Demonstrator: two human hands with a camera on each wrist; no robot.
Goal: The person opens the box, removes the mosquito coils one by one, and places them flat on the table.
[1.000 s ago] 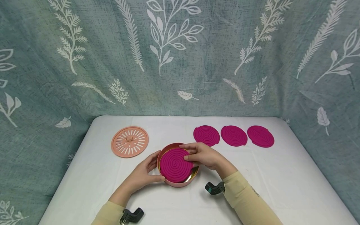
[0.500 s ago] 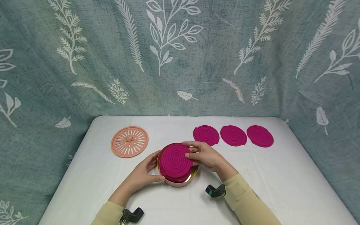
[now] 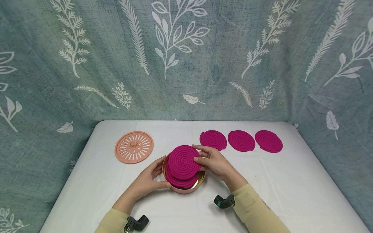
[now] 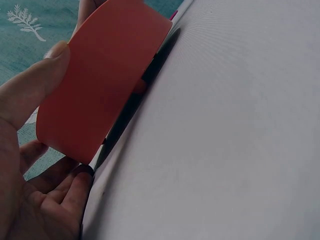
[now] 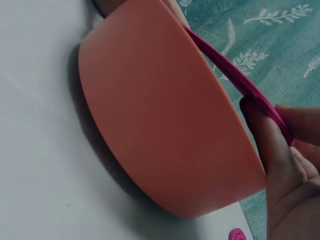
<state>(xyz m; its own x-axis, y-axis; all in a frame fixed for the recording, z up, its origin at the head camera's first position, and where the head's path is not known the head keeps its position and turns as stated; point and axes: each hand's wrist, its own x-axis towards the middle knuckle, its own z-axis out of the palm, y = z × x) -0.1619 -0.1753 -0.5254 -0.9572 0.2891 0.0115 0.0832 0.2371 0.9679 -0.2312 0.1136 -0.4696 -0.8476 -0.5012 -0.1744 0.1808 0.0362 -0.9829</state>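
In the head view a round coral tin (image 3: pixel 184 191) with a gold-coloured inside stands mid-table. My left hand (image 3: pixel 149 180) grips its left side, thumb at the front and fingers behind; the left wrist view shows the thumb on the tin wall (image 4: pixel 102 80). My right hand (image 3: pixel 214 162) pinches a magenta spiral coaster (image 3: pixel 183 161) by its right edge, thumb on top. That coaster slants above the tin's rim, as the right wrist view shows it (image 5: pixel 232 74). Beneath it, inside the tin, lies magenta spiral material (image 3: pixel 178 183); how many pieces is hidden.
A coral slotted lid (image 3: pixel 134 156) with a small ring on top lies at the back left. Three magenta spiral coasters (image 3: pixel 213 139) (image 3: pixel 241 140) (image 3: pixel 268 141) lie in a row at the back right. A patterned curtain (image 3: pixel 215 97) hangs behind the white table (image 3: pixel 291 194).
The coaster in my right hand has risen and shifted back and slightly right, baring more magenta material in the tin. My left hand keeps its grip on the tin.
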